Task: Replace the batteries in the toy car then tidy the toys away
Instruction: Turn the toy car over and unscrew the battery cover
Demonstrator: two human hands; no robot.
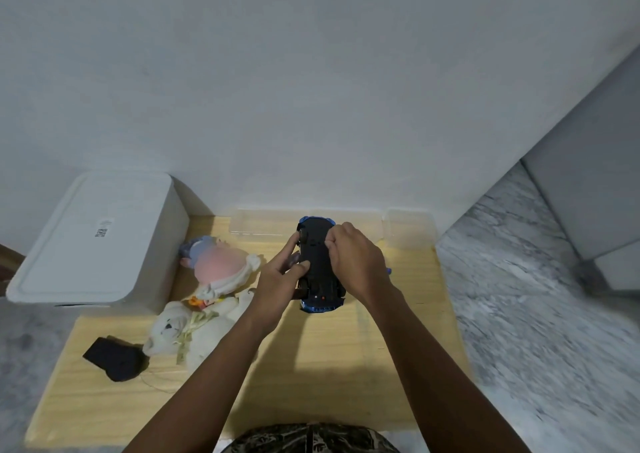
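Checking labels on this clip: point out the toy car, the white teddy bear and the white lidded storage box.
toy car (317, 245): head view, on its black underside, turned up between the hands.
white teddy bear (166, 331): head view, on its head.
white lidded storage box (90, 238): head view, on the lid's flat top.

a small printed label on the white storage box (104, 241) is too blurred to read.

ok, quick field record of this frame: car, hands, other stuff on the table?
car: blue toy car, underside up, held above table
left hand: grips car's left side
right hand: grips car's right side, fingers on underside
toys: white bear, doll, left of car
bins: white lidded box; clear tubs at wall
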